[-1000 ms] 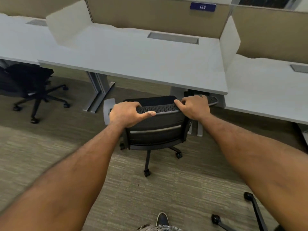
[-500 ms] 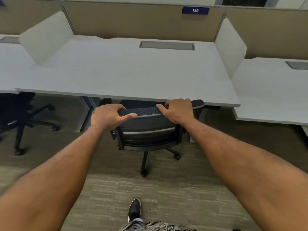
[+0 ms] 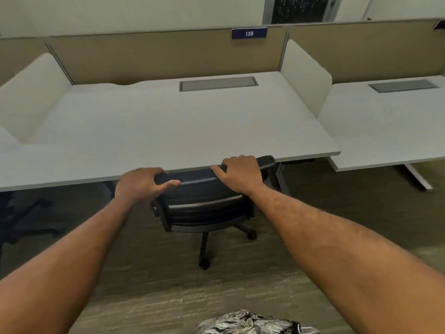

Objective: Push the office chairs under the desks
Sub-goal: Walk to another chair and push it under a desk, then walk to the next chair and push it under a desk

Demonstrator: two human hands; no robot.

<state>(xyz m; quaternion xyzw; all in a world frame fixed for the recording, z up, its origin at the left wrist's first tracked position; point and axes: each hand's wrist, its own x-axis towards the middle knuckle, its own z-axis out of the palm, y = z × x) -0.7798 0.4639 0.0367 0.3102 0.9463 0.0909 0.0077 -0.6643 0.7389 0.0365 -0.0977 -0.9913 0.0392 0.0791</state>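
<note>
A black office chair (image 3: pixel 204 210) with a mesh backrest stands at the front edge of a pale grey desk (image 3: pixel 168 126). Its seat is hidden under the desktop, and the top of the backrest meets the desk's edge. My left hand (image 3: pixel 142 183) grips the left end of the backrest's top rail. My right hand (image 3: pixel 240 173) grips the rail toward its right end. Two caster legs show on the carpet below.
White side screens (image 3: pixel 305 75) and a tan back panel bearing a "139" sign (image 3: pixel 249 33) enclose the desk. A second desk (image 3: pixel 385 126) adjoins on the right. Another dark chair (image 3: pixel 26 220) sits under the desk at left. Carpet lies behind me.
Both hands have pushed the chair forward, so its seat has slid under the desk and the backrest has reached the desk's edge. I have stepped closer.
</note>
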